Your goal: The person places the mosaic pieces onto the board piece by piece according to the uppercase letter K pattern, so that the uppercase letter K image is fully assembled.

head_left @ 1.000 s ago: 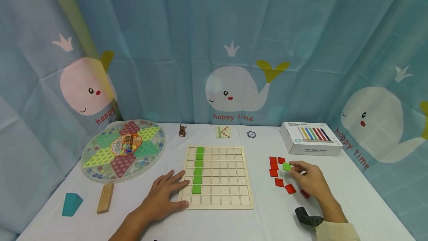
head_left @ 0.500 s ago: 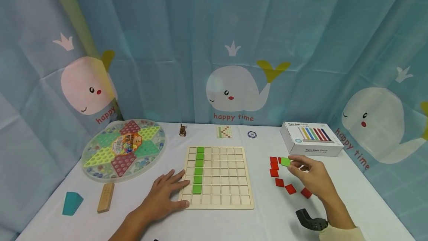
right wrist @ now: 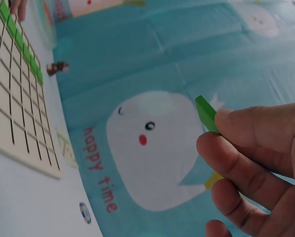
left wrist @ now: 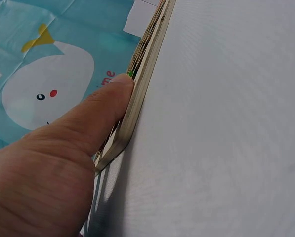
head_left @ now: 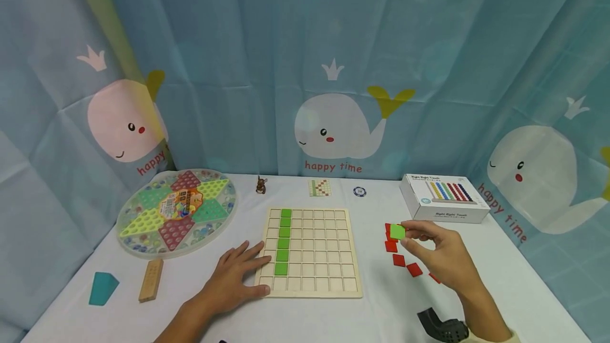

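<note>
A wooden grid board (head_left: 310,252) lies on the white table, its second column filled with several green tiles (head_left: 283,240). My left hand (head_left: 236,274) lies flat against the board's near left corner, fingers straight; in the left wrist view the thumb (left wrist: 95,121) presses the board edge (left wrist: 147,74). My right hand (head_left: 440,254) is lifted above a cluster of red tiles (head_left: 405,263) and pinches a green tile (head_left: 397,231) at its fingertips. The right wrist view shows that green tile (right wrist: 205,114) edge-on, with the board (right wrist: 14,103) at the left.
A round Chinese checkers set (head_left: 176,211) sits at the left, with a teal block (head_left: 102,288) and a wooden block (head_left: 151,279) near the front left. At the back stand a small brown figurine (head_left: 260,184), a pattern card (head_left: 319,188), a round chip (head_left: 359,191) and a white box (head_left: 442,197).
My right hand has lifted the green tile off the table from among the red tiles and carried it a little to the left. The left hand has stayed still.
</note>
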A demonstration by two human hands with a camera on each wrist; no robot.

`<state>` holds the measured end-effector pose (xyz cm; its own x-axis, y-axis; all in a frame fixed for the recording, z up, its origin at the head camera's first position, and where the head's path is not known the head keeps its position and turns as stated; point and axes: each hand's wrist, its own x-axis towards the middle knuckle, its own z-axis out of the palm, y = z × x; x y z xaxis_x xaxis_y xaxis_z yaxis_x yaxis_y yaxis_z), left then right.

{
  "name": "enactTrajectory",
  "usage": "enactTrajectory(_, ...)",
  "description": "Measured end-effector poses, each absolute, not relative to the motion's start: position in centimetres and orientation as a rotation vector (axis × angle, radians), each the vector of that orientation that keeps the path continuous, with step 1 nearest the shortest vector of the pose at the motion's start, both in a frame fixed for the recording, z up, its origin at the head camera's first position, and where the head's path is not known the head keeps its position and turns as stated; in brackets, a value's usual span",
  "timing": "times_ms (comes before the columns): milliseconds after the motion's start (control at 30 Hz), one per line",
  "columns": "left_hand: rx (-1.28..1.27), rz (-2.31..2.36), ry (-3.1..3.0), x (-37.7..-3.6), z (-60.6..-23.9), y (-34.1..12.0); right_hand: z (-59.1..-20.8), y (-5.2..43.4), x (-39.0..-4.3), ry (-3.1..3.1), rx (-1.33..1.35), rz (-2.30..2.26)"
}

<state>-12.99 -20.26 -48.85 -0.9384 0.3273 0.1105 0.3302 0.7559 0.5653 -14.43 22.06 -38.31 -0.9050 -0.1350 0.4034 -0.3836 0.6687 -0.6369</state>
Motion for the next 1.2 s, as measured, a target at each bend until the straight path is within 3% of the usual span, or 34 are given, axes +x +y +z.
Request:
enactTrajectory(533,-0.566,-0.936,-2.926,-13.1,-49.1,-20.0,-38.0,18.0,-13.1,-2.436,0.656,1.312)
enactTrajectory(1200,-0.538,-0.930,-2.950,-13.1,-48.9,-20.3,-42.9,8.7,-14.7,-2.651,0.804,1.499)
